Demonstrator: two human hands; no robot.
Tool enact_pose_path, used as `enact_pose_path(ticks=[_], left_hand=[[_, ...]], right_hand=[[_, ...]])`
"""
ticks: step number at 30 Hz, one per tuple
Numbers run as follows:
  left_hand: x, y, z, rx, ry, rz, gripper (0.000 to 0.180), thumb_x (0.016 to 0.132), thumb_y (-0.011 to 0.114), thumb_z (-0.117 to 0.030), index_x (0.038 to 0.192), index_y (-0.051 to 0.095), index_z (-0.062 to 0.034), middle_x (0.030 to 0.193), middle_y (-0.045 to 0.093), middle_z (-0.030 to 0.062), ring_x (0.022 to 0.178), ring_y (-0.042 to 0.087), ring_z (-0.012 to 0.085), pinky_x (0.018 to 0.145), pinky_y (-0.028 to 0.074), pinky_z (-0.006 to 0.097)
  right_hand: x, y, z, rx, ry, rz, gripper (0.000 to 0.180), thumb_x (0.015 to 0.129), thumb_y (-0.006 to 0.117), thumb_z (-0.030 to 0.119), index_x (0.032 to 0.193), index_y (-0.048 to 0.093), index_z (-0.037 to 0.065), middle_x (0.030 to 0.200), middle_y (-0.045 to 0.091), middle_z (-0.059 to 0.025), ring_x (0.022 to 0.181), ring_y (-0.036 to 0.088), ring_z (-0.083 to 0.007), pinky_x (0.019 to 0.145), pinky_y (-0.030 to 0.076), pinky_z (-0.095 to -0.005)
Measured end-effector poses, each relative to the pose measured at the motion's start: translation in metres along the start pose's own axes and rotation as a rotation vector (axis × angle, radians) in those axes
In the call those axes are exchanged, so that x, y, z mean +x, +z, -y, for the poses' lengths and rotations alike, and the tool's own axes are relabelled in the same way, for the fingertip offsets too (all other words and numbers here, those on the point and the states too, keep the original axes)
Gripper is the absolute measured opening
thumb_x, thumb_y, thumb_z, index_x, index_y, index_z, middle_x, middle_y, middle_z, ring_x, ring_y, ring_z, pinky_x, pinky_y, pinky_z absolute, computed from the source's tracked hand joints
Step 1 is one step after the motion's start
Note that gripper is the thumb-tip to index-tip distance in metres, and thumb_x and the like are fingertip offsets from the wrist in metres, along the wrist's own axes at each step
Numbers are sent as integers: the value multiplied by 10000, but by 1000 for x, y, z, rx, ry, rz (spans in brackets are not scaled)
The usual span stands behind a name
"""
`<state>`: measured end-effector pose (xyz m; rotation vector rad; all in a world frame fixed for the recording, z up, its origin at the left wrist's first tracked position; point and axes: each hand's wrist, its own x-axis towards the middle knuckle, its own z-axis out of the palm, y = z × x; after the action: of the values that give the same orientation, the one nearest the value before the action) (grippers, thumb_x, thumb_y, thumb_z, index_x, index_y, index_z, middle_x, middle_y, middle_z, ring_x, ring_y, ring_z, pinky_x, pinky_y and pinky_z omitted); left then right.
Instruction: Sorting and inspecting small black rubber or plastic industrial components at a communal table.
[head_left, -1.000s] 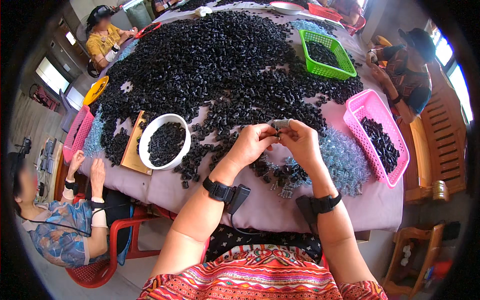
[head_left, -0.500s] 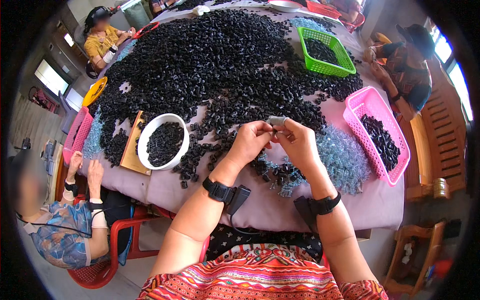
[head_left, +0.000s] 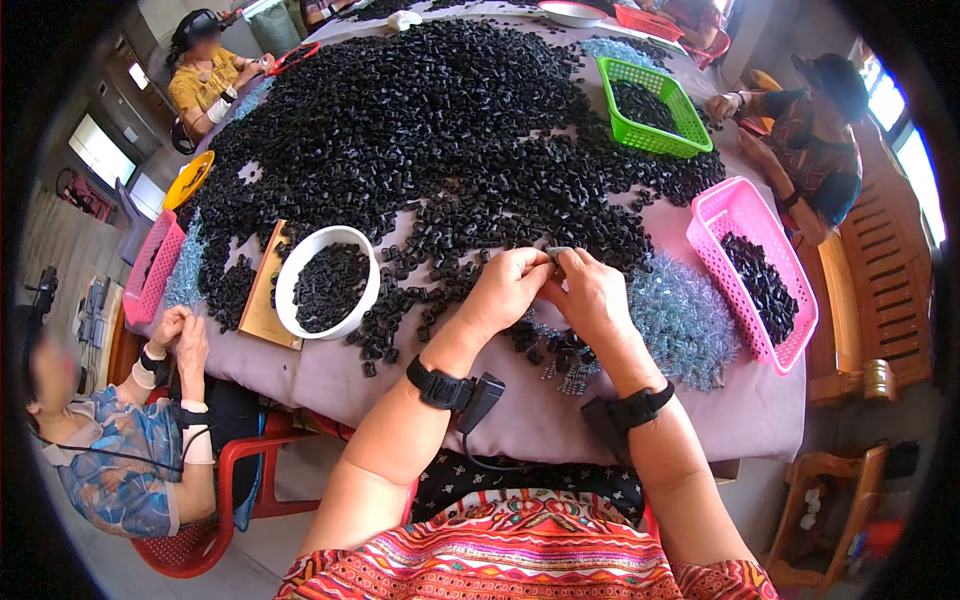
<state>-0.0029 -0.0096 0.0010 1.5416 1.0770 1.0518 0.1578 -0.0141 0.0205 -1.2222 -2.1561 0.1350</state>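
My left hand (head_left: 508,287) and my right hand (head_left: 592,291) meet over the table, thumbs and fingertips pinched together. Whatever small piece sits between them is hidden by the fingers. A grey covering shows at a fingertip of the right hand. Beneath and beyond the hands spreads a big heap of small black plastic pieces (head_left: 400,120). Close by my right wrist lies a pile of small clear bluish pieces (head_left: 685,320), some of them scattered below my hands among black ones.
A white round tub (head_left: 372,290) of black pieces stands left, against a wooden board (head_left: 262,280). On the right are a pink basket (head_left: 720,200) and a green basket (head_left: 620,120), both holding black pieces. Co-workers sit at the left (head_left: 130,470) and right (head_left: 815,150) table edges.
My right hand has rolled inward over the fingertips, so less of the grey covering shows. The co-worker on the right has spread their hands apart; the near-left co-worker has brought theirs together.
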Motion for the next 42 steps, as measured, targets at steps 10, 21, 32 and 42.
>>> enact_pose_path(ticks=[10,21,32,42], left_hand=[[0,-19,-14,7,-39,-157,229,983,569,-193,967,677,8,784,695,38,658,610,78,605,506,244],[-5,-28,0,753,177,-145,279,755,720,-115,1022,677,-47,915,658,98,864,635,276,763,517,370],[-2,-28,4,802,151,-137,157,775,707,-97,917,671,-40,901,644,116,902,626,303,802,512,401],[0,-27,2,761,236,-184,144,796,691,-104,921,655,-41,923,647,121,935,602,343,839,495,427]], right_hand=[[2,-1,1,134,116,-45,302,789,757,304,838,603,49,776,642,-110,674,652,-312,603,527,-403],[-13,-93,-110,873,594,-772,162,909,695,156,826,603,52,655,591,-14,456,499,-61,387,357,-201],[-28,-95,-71,408,553,-167,132,834,689,104,920,714,7,730,669,-50,585,581,-98,538,467,-257],[-17,-29,-28,-167,204,276,154,727,680,106,824,626,-1,836,647,-199,858,627,-415,752,504,-473]])
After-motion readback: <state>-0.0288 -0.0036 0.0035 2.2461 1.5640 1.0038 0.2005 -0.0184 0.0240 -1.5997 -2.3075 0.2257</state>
